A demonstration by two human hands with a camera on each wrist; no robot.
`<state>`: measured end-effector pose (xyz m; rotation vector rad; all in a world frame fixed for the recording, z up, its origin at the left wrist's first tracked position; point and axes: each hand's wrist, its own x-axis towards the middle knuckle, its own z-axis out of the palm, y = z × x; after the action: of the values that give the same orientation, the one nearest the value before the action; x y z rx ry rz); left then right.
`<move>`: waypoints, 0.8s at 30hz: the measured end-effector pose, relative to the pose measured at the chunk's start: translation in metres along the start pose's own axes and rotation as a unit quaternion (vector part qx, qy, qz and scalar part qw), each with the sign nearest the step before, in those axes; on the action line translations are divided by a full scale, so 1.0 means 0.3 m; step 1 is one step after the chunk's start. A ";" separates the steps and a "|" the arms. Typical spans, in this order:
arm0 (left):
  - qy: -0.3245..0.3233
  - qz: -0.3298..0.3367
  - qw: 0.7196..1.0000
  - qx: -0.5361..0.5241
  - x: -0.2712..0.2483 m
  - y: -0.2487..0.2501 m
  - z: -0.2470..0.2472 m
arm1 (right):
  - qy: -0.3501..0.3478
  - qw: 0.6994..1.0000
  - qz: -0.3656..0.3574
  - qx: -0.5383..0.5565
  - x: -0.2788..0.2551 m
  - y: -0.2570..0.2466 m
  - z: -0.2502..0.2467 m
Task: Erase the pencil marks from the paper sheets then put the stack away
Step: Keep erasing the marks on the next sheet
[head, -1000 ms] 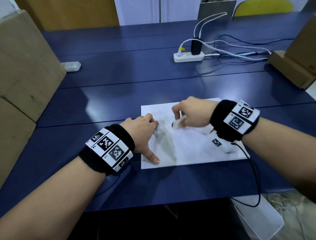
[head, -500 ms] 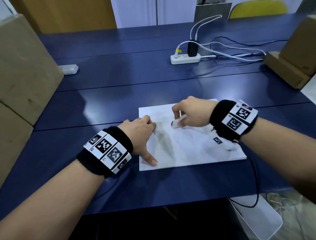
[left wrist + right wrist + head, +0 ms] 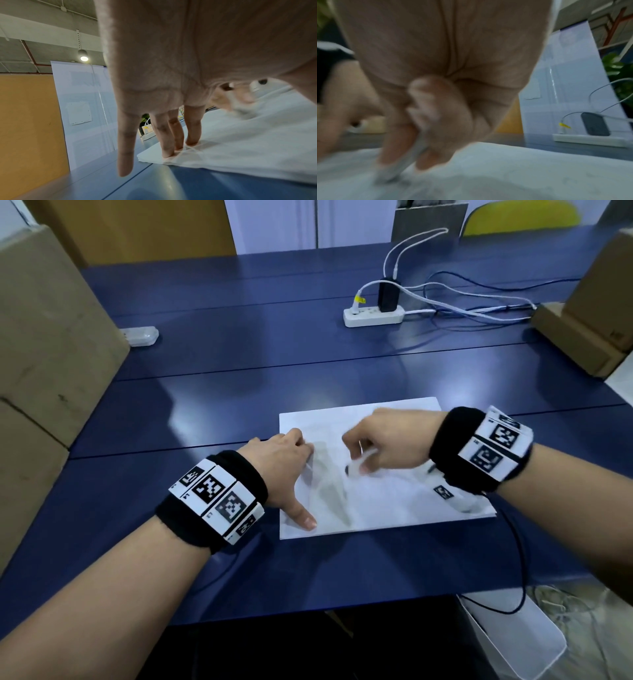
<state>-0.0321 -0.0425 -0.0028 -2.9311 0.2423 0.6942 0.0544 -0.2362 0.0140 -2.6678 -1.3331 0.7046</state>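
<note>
A stack of white paper sheets (image 3: 394, 501) lies on the blue table (image 3: 239, 392) in front of me. My left hand (image 3: 284, 470) presses its left edge flat, with straight fingers (image 3: 168, 146) and the thumb on the paper (image 3: 240, 148). My right hand (image 3: 380, 446) pinches a white eraser (image 3: 359, 463) and holds its tip on the sheet near the middle. In the right wrist view the eraser (image 3: 397, 167) is blurred between thumb and fingers of the right hand (image 3: 412, 155). I cannot make out any pencil marks.
A white power strip (image 3: 373, 316) with a black adapter and cables lies at the back of the table. Cardboard boxes stand at the left (image 3: 44, 337) and right (image 3: 589, 313). A small white case (image 3: 140, 335) lies at the back left. A white bin (image 3: 513, 642) sits below the table's front edge.
My right hand has shifted the eraser a little back and forth on the sheet and is now motion-blurred. The left hand has stayed pressed on the paper.
</note>
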 end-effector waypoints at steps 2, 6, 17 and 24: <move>-0.003 0.000 1.000 0.000 0.002 -0.001 0.002 | -0.080 0.996 -0.031 0.001 -0.024 -0.027 0.021; -0.003 0.001 1.000 -0.001 0.000 -0.001 0.000 | -0.001 1.000 0.000 -0.025 0.002 -0.022 0.003; -0.002 0.009 0.999 -0.034 0.000 -0.007 0.004 | -0.085 0.996 -0.026 0.021 0.011 -0.009 0.026; 0.019 -0.001 0.999 -0.044 -0.002 -0.006 0.024 | 0.008 1.000 0.020 0.015 0.024 0.031 -0.016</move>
<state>-0.0355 -0.0397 -0.0089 -3.0307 0.2171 0.6655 0.0671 -0.2357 0.0132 -2.6781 -1.2596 0.7010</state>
